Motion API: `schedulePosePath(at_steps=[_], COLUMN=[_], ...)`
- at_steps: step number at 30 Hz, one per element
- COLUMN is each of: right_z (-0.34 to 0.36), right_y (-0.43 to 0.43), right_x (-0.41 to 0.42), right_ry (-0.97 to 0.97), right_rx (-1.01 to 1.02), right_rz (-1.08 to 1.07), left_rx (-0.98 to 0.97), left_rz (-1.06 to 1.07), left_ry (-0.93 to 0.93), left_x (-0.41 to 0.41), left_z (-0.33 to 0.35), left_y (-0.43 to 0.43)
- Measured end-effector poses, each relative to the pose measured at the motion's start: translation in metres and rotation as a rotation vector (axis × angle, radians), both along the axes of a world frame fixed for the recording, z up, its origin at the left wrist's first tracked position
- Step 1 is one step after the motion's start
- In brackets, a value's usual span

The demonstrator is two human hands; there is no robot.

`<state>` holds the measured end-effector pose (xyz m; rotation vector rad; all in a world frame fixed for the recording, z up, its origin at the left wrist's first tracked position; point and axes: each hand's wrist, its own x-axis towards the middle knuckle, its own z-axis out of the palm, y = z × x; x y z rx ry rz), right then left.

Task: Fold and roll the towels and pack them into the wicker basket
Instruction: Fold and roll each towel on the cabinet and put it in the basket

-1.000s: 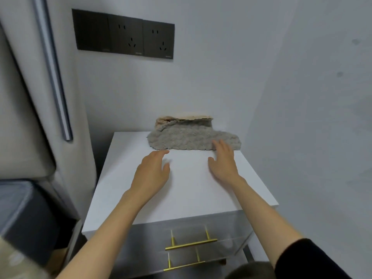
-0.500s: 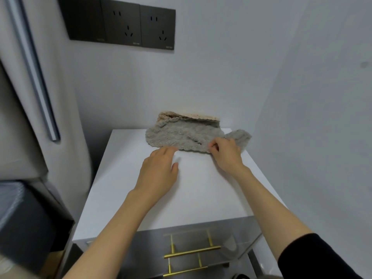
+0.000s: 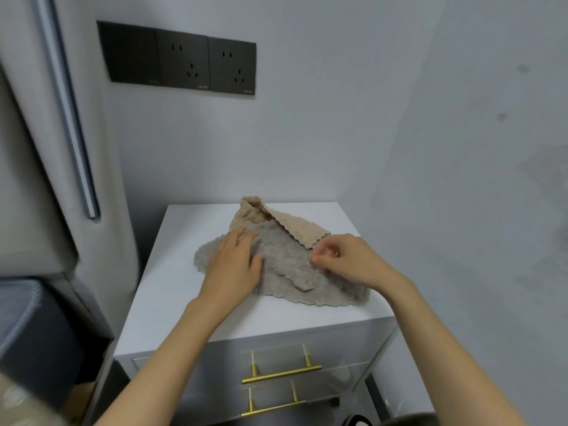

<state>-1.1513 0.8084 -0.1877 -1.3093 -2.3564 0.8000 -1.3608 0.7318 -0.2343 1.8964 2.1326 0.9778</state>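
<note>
A rumpled grey towel (image 3: 285,273) lies in the middle of the frame on the white top of a drawer cabinet (image 3: 172,305). A beige towel (image 3: 296,227) overlaps its far edge. The left hand (image 3: 233,267) rests flat on the grey towel's left part, fingers straight. The right hand (image 3: 349,261) has its fingers curled and pinches the grey towel just below the beige one's scalloped edge. 3 black wall plates (image 3: 181,61) sit at upper left.

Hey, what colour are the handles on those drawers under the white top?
Gold. The drawer handles are shiny brass-coloured bars, seen best in the head view.
</note>
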Motion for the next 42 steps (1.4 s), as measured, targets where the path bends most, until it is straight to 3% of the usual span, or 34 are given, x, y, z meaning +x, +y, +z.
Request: schedulePosePath(at_steps=[2,10,17,21,24,30,33,36,42], right_z=[-0.009,-0.028,-0.011,-0.012,-0.017,0.007,0.007,0.010,0.027], right_y=[0.007,0.038,0.070,0.085,0.081,0.036,0.020,0.012,-0.006], right_x=[-0.001,-0.032,-0.042,-0.037,-0.034,-0.022,-0.018,-0.008,0.020], right_ry=[0.034,0.009,0.557,0.860,0.654,0.120,-0.121,0.057,0.427], right_rx=[0.152,0.252,0.035,-0.263,-0.234,-0.242,0.110,0.295,0.335], right_rz=[-0.136,-0.283,-0.529,-0.574,-0.492,0.011,-0.056,-0.118,-0.169], left_rx=[-0.041,-0.312,-0.089,0.070,0.132,0.213,0.239,0.212,0.171], left_rz=[0.023,0.076,0.037,-0.031,-0.059,-0.174,-0.181,-0.184,-0.119], left_ry=[0.001,0.092,0.146,0.152,0.123,0.043,0.020,-0.027,-0.051], left_x=[-0.001,-0.007,-0.006,-0.010,-0.013,-0.013,-0.009,-0.009,-0.015], left_z=[-0.001,-0.010,-0.004,0.001,-0.001,0.007,0.014,0.017,0.017], left_y=[0.006,0.031,0.038,0.036,0.033,0.020,0.008,-0.005,-0.026])
